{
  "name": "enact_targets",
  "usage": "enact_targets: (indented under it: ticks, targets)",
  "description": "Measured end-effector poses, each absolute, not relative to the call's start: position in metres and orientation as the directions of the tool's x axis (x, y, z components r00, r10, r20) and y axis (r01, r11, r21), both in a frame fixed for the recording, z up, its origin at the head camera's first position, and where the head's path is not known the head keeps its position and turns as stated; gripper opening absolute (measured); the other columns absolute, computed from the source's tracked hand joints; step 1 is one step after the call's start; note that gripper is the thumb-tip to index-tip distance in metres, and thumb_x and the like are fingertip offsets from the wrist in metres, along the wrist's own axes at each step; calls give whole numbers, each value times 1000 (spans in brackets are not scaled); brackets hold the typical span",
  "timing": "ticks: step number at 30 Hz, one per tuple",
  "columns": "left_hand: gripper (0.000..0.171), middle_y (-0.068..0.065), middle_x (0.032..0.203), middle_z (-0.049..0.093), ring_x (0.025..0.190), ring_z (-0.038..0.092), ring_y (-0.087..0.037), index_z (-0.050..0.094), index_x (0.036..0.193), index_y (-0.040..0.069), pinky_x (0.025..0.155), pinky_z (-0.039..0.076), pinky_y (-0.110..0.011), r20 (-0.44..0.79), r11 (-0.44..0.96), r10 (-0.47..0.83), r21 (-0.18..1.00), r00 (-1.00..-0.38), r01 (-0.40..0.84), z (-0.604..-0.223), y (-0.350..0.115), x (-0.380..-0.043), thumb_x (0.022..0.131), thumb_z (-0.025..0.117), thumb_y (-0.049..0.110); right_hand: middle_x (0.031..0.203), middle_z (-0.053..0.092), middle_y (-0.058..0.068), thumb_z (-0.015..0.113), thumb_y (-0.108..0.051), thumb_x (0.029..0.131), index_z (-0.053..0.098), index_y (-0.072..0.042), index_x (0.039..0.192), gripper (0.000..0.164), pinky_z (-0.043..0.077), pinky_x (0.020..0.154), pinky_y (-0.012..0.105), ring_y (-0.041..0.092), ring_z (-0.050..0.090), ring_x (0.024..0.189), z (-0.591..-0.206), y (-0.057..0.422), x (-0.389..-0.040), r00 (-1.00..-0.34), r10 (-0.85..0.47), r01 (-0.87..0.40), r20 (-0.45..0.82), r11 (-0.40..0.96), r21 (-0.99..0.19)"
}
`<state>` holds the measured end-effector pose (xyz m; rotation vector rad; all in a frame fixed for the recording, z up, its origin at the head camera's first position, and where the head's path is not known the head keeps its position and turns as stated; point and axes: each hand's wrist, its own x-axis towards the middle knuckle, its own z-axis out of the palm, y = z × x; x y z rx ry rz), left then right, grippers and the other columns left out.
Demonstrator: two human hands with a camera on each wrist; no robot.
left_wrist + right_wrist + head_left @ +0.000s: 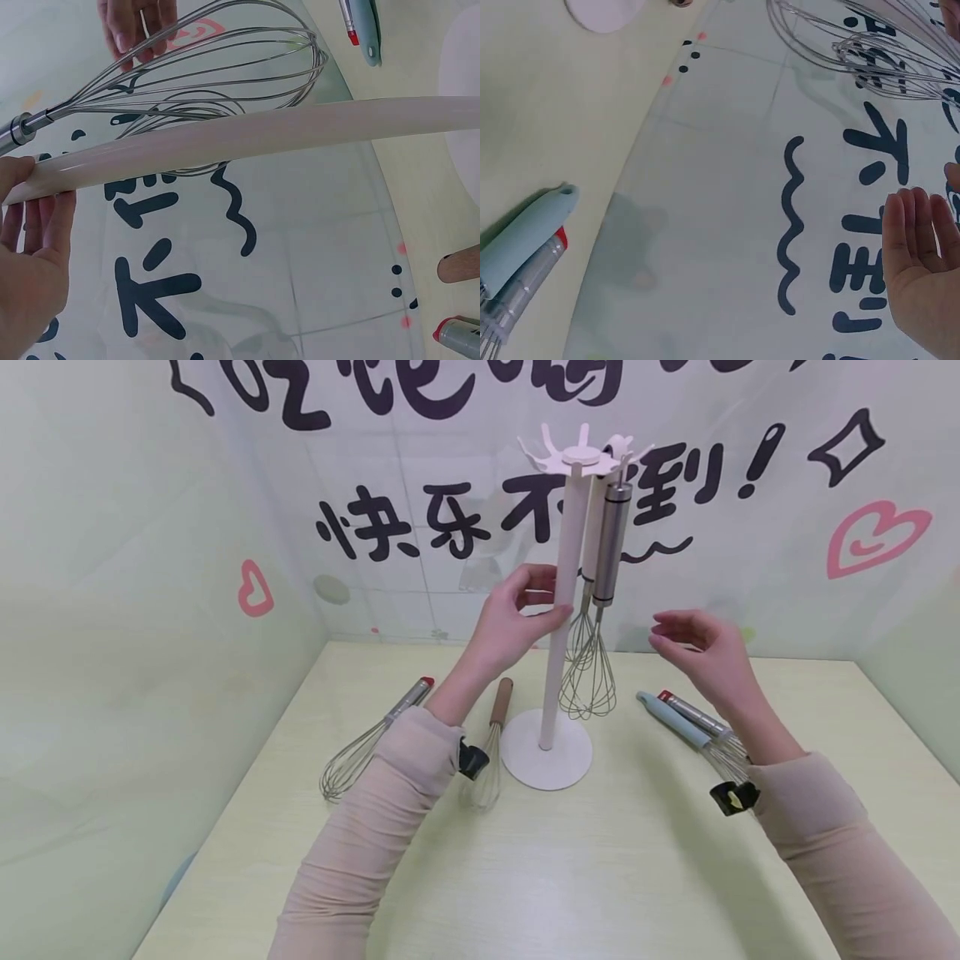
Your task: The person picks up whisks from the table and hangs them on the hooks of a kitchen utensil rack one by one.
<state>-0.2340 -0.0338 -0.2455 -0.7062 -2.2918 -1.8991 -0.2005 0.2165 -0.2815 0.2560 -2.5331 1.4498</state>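
My left hand point(510, 618) holds the upright pole point(572, 535) of a white hanging rack, thumb in front and fingers behind; the left wrist view shows this grip on the pole point(300, 131). From the rack's hook ring point(581, 458) hang a whisk with a silver handle point(613, 543) and, behind it, a whisk with a pale handle point(592, 531). Their wire loops overlap in the head view. To the right of them my right hand point(708, 652) is raised in the air, fingers loosely bent and holding nothing. It stands apart from both hanging whisks.
The rack's round base point(573, 768) stands on the pale table. Left of it lie a red-tipped silver whisk point(408, 699) and a brown-handled whisk point(502, 702). On the right, a light-blue-handled whisk point(675, 720) lies beside another red-tipped silver whisk point(693, 712). A printed cloth point(465, 602) hangs behind.
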Motion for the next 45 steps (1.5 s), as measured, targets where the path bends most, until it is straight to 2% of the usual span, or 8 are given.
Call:
enact_targets:
  ticks: [9, 14, 16, 21, 26, 30, 34, 45]
  targets:
    - [42, -16, 120, 60, 110, 63, -25, 53, 128, 3, 88, 57, -28, 349, 118, 293, 911, -890, 396, -246, -34, -235, 87, 65, 4, 93, 54, -30, 60, -26, 94, 54, 2, 128, 44, 45, 75, -1, -18, 52, 86, -305, 233, -199, -976, -38, -199, 216, 567, -800]
    - [42, -16, 120, 60, 110, 63, -25, 53, 128, 3, 88, 57, -28, 348, 123, 294, 910, -890, 397, -246, -34, -235, 87, 65, 4, 104, 61, -8, 59, -28, 95, 54, 2, 128, 44, 43, 74, -2, -21, 49, 85, -320, 241, -200, -982, -30, -164, 184, 608, -777]
    - [42, -16, 120, 60, 110, 63, -25, 53, 128, 3, 88, 57, -28, 348, 126, 295, 909, -890, 397, -246, -34, -235, 87, 65, 4, 104, 62, -6, 59, -27, 95, 54, 2, 127, 44, 43, 73, -2, -21, 48, 84, -325, 244, -202, -984, -23, -155, 178, 614, -774]
    - [42, -15, 121, 60, 111, 63, -25, 53, 128, 3, 89, 57, -28, 347, 131, 295, 908, -890, 397, -246, -34, -235, 87, 65, 4, 87, 53, -31, 60, -26, 94, 55, 2, 125, 43, 42, 70, -1, -23, 47, 81, -335, 250, -205, -987, -13, -135, 163, 622, -771]
    - [43, -16, 121, 60, 110, 63, -25, 53, 128, 3, 89, 57, -28, 348, 127, 295, 909, -890, 398, -246, -34, -235, 87, 65, 4, 83, 50, -36, 59, -25, 95, 56, 2, 126, 42, 42, 68, 0, -24, 46, 79, -344, 256, -206, -991, -4, -104, 131, 626, -772]
    - [43, -16, 121, 60, 110, 63, -25, 53, 128, 3, 89, 57, -29, 348, 126, 297, 909, -889, 398, -246, -34, -235, 87, 65, 4, 98, 65, -9, 59, -23, 95, 54, 3, 127, 42, 42, 70, -1, -24, 46, 79, -352, 261, -206, -994, 3, -80, 107, 639, -765]
    - [43, -15, 120, 60, 110, 63, -24, 53, 128, 3, 89, 57, -29, 345, 126, 297, 910, -890, 395, -247, -34, -235, 87, 65, 5, 119, 61, 24, 57, -22, 96, 53, 4, 129, 42, 41, 70, -1, -24, 44, 78, -360, 266, -206, -997, 11, -53, 79, 651, -757]
    - [43, -15, 121, 60, 111, 63, -24, 53, 129, 4, 89, 57, -29, 337, 132, 298, 912, -893, 388, -247, -34, -235, 87, 65, 5, 118, 60, 29, 57, -18, 95, 52, 8, 128, 42, 42, 67, 1, -21, 44, 74, -379, 279, -204, -999, 30, -7, 38, 681, -732]
